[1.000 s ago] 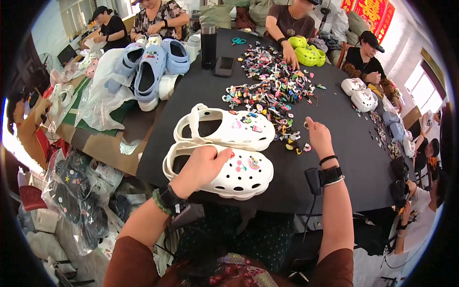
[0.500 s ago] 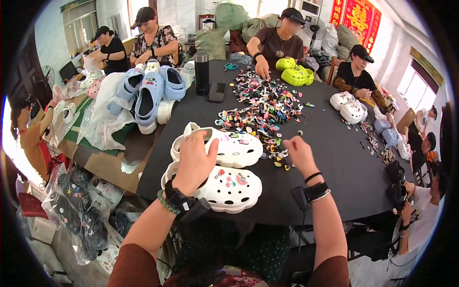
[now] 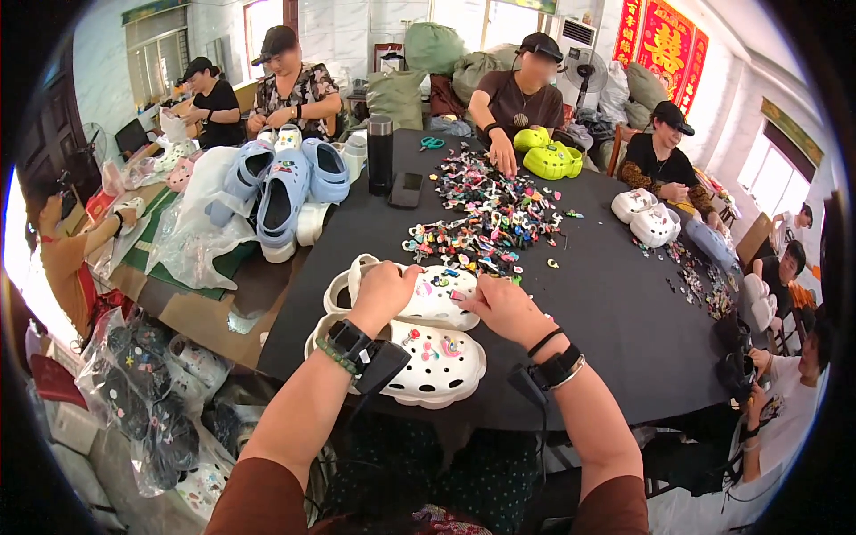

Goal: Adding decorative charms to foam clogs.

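Observation:
Two white clogs lie side by side at the table's near edge, toes to the right. The near clog (image 3: 437, 374) carries key, cherry and rainbow charms. My left hand (image 3: 383, 292) is closed round the upper of the far clog (image 3: 423, 308), its thumb toward the charms on top; its other fingers are mostly hidden. At that clog's toe, my right hand (image 3: 510, 308) has thumb and forefinger pinched beside a pinkish-red charm (image 3: 457, 295). Whatever lies between those fingertips is too small or covered to name. Beyond my hands spreads a heap of colourful shoe charms (image 3: 486, 214).
A black tumbler (image 3: 380, 156) and a phone (image 3: 407, 190) stand left of the heap. Blue clogs (image 3: 283, 196) are stacked at left. Across the table a person's hand (image 3: 502, 153) reaches into the charms near lime-green clogs (image 3: 553, 160). More white clogs (image 3: 655, 225) sit at right.
My right hand has moved left from beside the charm heap to the far clog's toe. My left hand has slid right along that clog's upper.

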A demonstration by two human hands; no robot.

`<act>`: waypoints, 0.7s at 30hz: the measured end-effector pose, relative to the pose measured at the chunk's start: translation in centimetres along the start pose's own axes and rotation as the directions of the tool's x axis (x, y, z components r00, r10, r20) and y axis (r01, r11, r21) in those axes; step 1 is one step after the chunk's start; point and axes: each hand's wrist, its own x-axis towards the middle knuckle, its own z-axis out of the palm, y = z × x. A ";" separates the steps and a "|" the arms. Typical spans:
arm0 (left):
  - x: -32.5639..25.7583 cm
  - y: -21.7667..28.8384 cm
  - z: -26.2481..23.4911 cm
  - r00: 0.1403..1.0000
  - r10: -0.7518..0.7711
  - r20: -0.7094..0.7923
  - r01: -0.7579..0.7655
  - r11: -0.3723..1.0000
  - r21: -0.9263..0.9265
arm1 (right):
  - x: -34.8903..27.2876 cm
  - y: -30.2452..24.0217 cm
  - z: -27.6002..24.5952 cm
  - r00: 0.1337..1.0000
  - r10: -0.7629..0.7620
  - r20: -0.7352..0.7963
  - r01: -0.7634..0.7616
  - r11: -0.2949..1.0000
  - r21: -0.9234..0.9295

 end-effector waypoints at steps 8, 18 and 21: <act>1.2 0.2 -1.3 0.848 -0.109 0.519 0.481 0.572 -0.665 | 1.2 -2.0 -1.8 0.998 0.027 0.056 -0.020 0.992 -0.126; -0.9 3.5 -3.1 0.899 -0.122 0.422 0.315 0.848 -0.426 | 3.7 0.1 -2.1 0.977 0.213 -0.029 -0.214 0.973 -0.085; 0.0 -0.1 -0.8 0.871 -0.099 0.482 0.433 0.618 -0.656 | 4.3 -0.3 -1.8 0.960 0.273 0.062 -0.271 0.962 -0.034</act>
